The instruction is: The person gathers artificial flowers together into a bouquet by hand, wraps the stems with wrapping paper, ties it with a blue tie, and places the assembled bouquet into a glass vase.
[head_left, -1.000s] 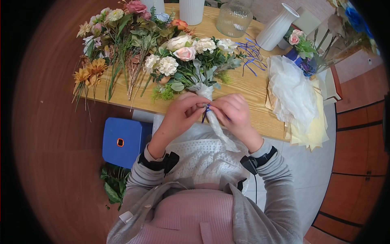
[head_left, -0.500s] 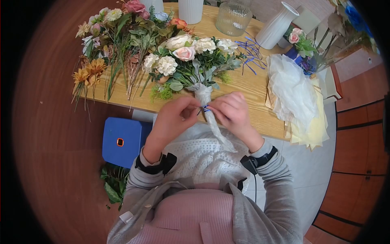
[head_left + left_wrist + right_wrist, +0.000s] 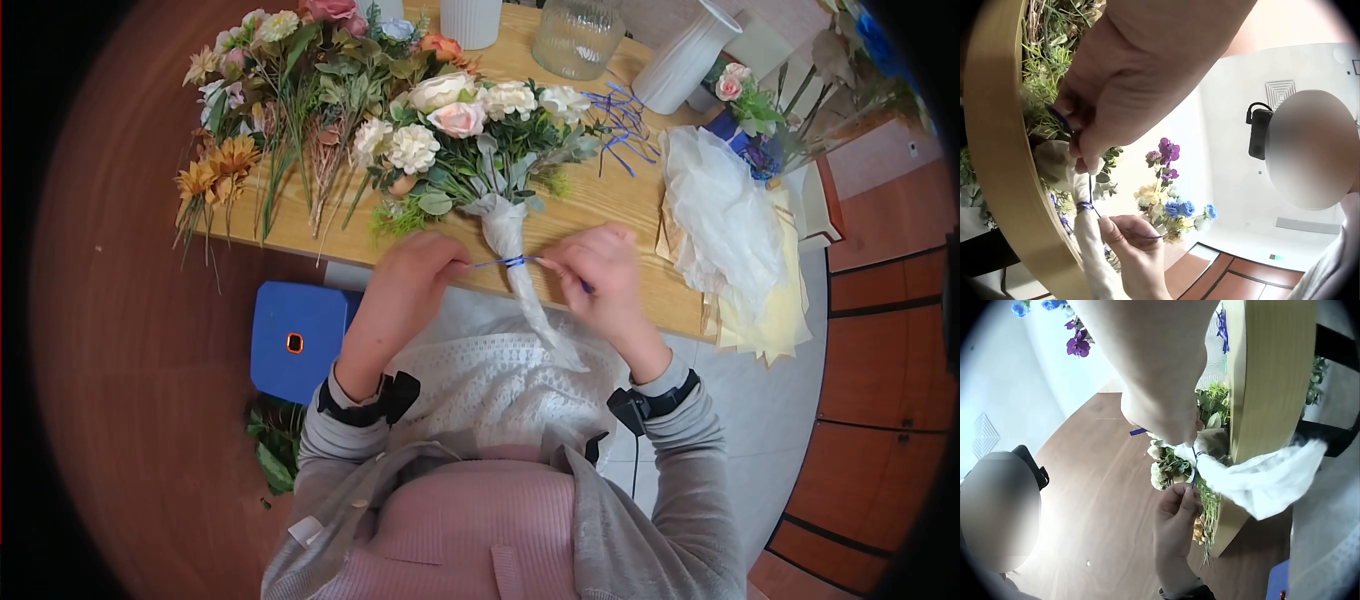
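A bouquet of white and pale pink flowers lies on the table, its stems bound in a white wrap that hangs past the front edge. A thin blue-purple ribbon circles the wrapped stems. My left hand pinches one end of it on the left, and my right hand pinches the other end on the right. Both ends stretch taut and sideways from the stems. In the left wrist view the ribbon loop sits around the white wrap, with my right thumb and fingers close beside it.
Loose artificial flowers cover the table's left side. Cut blue ribbons lie at the back, near a glass vase and a white vase. White wrapping sheets lie at right. A blue box stands below the table.
Both hands were close together at the ribbon on the stems. Now they have moved apart, left hand leftward and right hand rightward, with the ribbon stretched out between them.
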The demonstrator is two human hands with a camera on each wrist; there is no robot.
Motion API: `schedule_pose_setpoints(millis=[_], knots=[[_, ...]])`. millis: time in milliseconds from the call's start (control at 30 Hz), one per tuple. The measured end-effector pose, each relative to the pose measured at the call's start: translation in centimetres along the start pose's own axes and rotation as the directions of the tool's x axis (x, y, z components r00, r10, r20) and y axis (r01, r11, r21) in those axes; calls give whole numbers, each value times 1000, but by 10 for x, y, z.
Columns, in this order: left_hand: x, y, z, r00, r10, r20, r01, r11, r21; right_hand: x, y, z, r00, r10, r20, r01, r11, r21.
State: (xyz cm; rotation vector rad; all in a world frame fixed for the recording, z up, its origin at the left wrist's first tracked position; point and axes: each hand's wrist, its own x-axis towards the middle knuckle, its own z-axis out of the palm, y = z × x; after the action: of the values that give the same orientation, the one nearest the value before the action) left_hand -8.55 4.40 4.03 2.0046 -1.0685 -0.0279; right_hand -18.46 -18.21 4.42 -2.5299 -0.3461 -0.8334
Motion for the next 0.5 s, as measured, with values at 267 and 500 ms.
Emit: schedule_pose_setpoints(millis=[267, 500], knots=[[-6, -9, 6, 997, 60, -55, -59, 998, 28, -5, 1, -4, 993, 118, 31, -115, 990, -78], [-13, -18, 8, 1000, 13, -17, -14, 1000, -27, -7, 2, 0, 977, 200, 79, -201, 980, 8]])
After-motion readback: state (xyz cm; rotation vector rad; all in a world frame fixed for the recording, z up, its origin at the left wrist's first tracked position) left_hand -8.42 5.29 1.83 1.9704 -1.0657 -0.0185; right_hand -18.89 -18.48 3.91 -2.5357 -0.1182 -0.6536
